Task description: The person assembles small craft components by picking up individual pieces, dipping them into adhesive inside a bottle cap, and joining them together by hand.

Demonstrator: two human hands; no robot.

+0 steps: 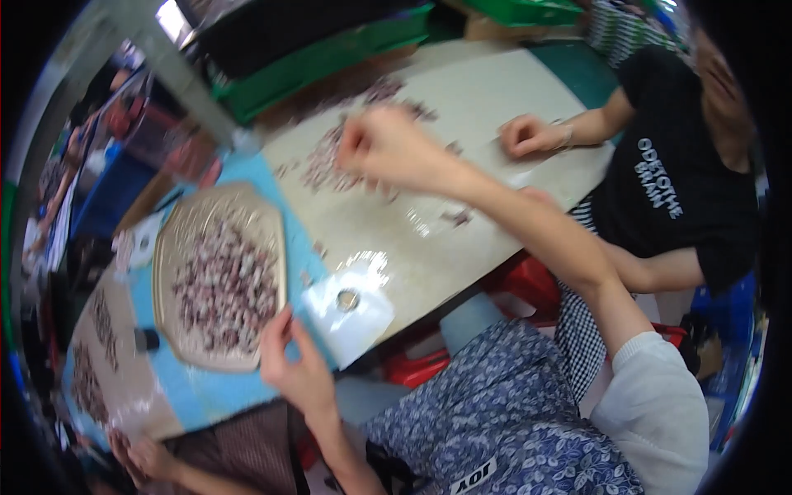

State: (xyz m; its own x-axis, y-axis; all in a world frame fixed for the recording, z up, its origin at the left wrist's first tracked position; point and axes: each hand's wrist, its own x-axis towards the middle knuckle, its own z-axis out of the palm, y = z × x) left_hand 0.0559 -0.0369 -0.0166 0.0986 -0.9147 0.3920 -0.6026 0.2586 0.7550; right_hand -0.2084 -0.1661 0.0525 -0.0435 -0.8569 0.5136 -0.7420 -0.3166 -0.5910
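Observation:
My right hand reaches far across the cream tabletop, blurred, with its fingers curled down over a scatter of small reddish and white pieces. Whether it holds any of them is unclear. My left hand rests at the near edge of the blue surface, its fingertips beside the rim of a beige octagonal tray. The tray is heaped with the same small pieces. I see nothing in the left hand.
A white sheet with a small round metal part lies beside the tray. A person in a black shirt sits to the right, one hand on the table. Another person's hand shows at lower left. Green crates stand behind.

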